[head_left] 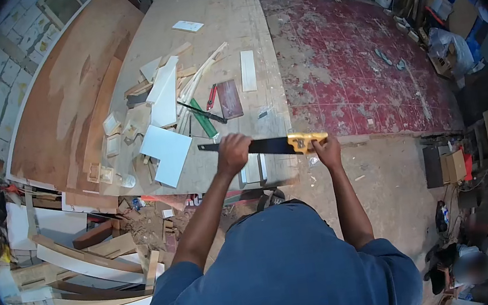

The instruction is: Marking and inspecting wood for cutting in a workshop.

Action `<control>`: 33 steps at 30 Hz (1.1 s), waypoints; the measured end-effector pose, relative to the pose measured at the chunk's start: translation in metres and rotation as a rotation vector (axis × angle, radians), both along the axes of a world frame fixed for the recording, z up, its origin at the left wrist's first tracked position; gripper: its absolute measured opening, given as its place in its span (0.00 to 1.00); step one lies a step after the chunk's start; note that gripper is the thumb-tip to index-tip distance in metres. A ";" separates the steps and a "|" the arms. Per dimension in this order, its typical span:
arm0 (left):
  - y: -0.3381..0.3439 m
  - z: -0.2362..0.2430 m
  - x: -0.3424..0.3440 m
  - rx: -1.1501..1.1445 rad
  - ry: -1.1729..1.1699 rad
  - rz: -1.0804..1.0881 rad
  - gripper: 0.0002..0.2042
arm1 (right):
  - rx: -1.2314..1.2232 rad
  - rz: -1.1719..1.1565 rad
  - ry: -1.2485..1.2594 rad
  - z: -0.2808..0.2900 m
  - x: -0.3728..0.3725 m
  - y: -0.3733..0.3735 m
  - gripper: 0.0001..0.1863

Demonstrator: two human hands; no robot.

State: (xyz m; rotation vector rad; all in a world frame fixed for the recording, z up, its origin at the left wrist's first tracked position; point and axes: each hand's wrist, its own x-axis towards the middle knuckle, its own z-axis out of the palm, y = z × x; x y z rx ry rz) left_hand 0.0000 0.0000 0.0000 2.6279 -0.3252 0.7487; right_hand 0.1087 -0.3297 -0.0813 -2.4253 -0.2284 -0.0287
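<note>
A hand saw [269, 148] with a black blade and a yellow handle lies crosswise over the workbench's front edge. My left hand [233, 151] grips the blade toward its tip, fingers curled over it. My right hand [328, 149] is closed on the yellow handle. Narrow strips [252, 172] lie beneath the blade. Just left of my left hand are a pale L-shaped board [167, 152] and a green strip [202, 116]. Behind the saw lie a black bar-shaped tool [206, 111], a red tool [212, 97], a dark reddish board [230, 98] and a white strip [248, 70].
The workbench [216, 17] holds several offcuts. Large brown panels [63, 95] lean at left, above piled timber [88, 260]. Beyond the bench's right edge is a dusty red floor [360, 61] with slippers. Boxes [453, 165] stand at right, and a person [459, 269] is at bottom right.
</note>
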 end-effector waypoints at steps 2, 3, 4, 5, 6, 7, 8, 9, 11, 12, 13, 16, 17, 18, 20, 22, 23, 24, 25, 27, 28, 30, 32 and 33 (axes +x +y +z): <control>-0.014 -0.005 -0.024 -0.054 0.014 0.016 0.06 | 0.476 0.046 0.018 -0.008 -0.017 -0.005 0.15; -0.022 -0.016 -0.049 -0.092 0.042 0.022 0.06 | 0.473 0.046 0.021 -0.023 -0.040 -0.009 0.15; -0.024 -0.023 -0.070 -0.104 0.061 0.029 0.06 | 0.511 0.011 0.091 -0.031 -0.060 -0.011 0.14; -0.027 -0.030 -0.090 -0.117 0.081 0.036 0.06 | 0.548 -0.026 0.162 -0.038 -0.078 -0.012 0.13; -0.026 -0.036 -0.109 -0.139 0.085 0.050 0.06 | 0.647 -0.035 0.231 -0.040 -0.098 -0.007 0.12; -0.023 -0.041 -0.126 -0.139 0.088 0.054 0.06 | 0.647 -0.033 0.236 -0.041 -0.115 -0.006 0.12; -0.021 -0.047 -0.145 -0.143 0.097 0.074 0.06 | 0.645 -0.009 0.268 -0.042 -0.133 -0.005 0.12; -0.022 -0.051 -0.160 -0.150 0.104 0.087 0.06 | 0.642 0.011 0.297 -0.043 -0.150 -0.005 0.12; -0.023 -0.060 -0.189 -0.176 0.199 0.100 0.07 | 0.665 -0.005 0.299 -0.047 -0.185 -0.003 0.13; -0.019 -0.070 -0.204 -0.213 0.240 0.123 0.07 | 0.639 0.008 0.281 -0.050 -0.200 0.001 0.11; -0.014 -0.081 -0.219 -0.250 0.276 0.150 0.07 | 0.614 0.025 0.260 -0.056 -0.214 0.003 0.10; -0.011 -0.093 -0.259 -0.203 0.317 0.121 0.11 | 0.540 -0.017 0.193 -0.070 -0.255 -0.001 0.17; -0.013 -0.093 -0.270 -0.180 0.285 0.084 0.12 | 0.496 -0.078 0.208 -0.073 -0.268 -0.004 0.19; -0.011 -0.091 -0.281 -0.151 0.315 0.065 0.16 | 0.489 -0.140 0.327 -0.069 -0.282 -0.005 0.23; -0.016 -0.088 -0.302 -0.080 0.320 0.051 0.19 | 0.422 -0.166 0.319 -0.066 -0.301 -0.011 0.23; -0.024 -0.078 -0.314 -0.002 0.434 0.019 0.27 | 0.357 -0.210 0.299 -0.066 -0.314 -0.024 0.23; -0.027 -0.072 -0.319 -0.001 0.431 0.007 0.27 | 0.346 -0.212 0.307 -0.066 -0.318 -0.030 0.23; -0.026 -0.071 -0.326 0.029 0.398 -0.011 0.27 | 0.335 -0.202 0.319 -0.061 -0.323 -0.030 0.23; -0.026 -0.070 -0.331 0.060 0.365 -0.030 0.28 | 0.335 -0.200 0.317 -0.056 -0.326 -0.032 0.23; -0.029 -0.067 -0.339 0.070 0.348 -0.054 0.29 | 0.308 -0.204 0.295 -0.048 -0.333 -0.036 0.22; -0.031 -0.064 -0.340 0.081 0.334 -0.078 0.29 | 0.309 -0.210 0.291 -0.045 -0.336 -0.039 0.22; -0.036 -0.062 -0.341 0.013 0.354 -0.077 0.27 | 0.315 -0.198 0.258 -0.040 -0.341 -0.044 0.21; -0.039 -0.062 -0.339 -0.055 0.374 -0.073 0.24 | 0.323 -0.198 0.262 -0.037 -0.342 -0.049 0.21; -0.040 -0.063 -0.338 -0.102 0.389 -0.066 0.20 | 0.329 -0.194 0.272 -0.037 -0.344 -0.050 0.21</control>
